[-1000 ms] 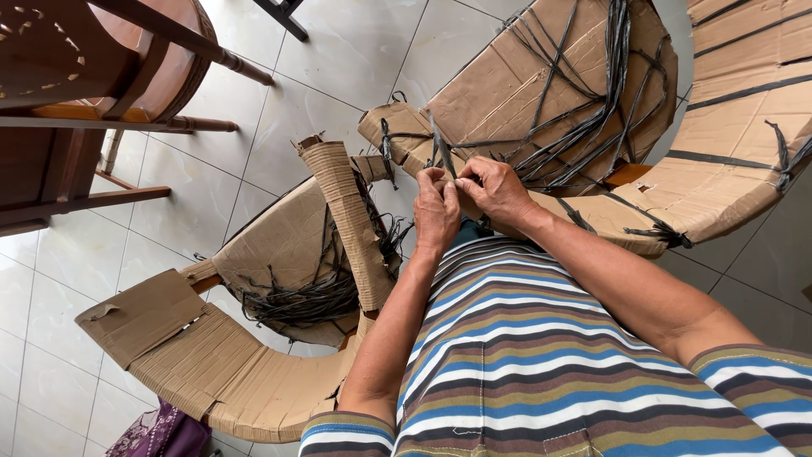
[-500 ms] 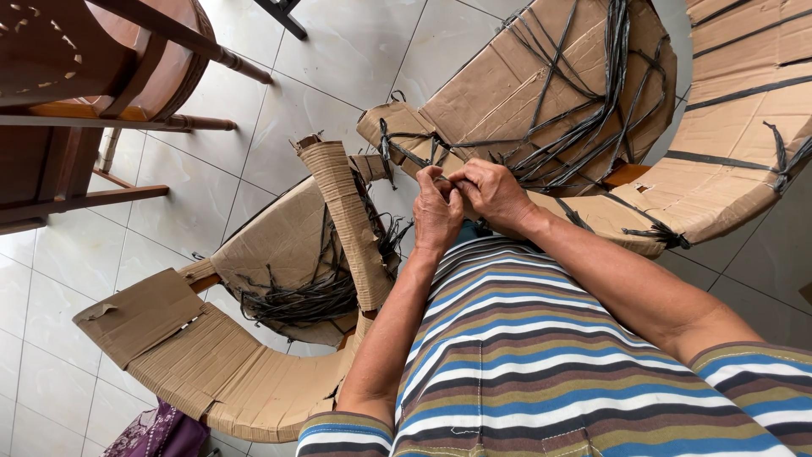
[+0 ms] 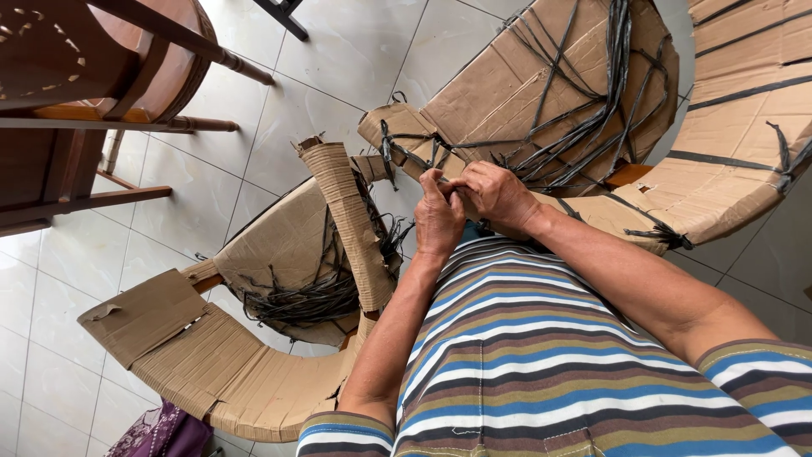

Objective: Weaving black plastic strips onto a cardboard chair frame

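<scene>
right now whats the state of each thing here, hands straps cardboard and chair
left hand: closed, pinching a black strap
right hand: closed on the same strap, touching the left hand
black strap: tied round the cardboard edge, ends loose
cardboard-wrapped piece: wrapped, bound with many straps
curved cardboard piece: wrapped, flap loose at its end
wooden chair: upright, bare

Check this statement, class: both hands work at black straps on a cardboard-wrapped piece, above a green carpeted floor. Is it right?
Not quite. The head view shows the left hand and right hand at the black straps on the cardboard-wrapped piece, but above a white tiled floor.
</scene>
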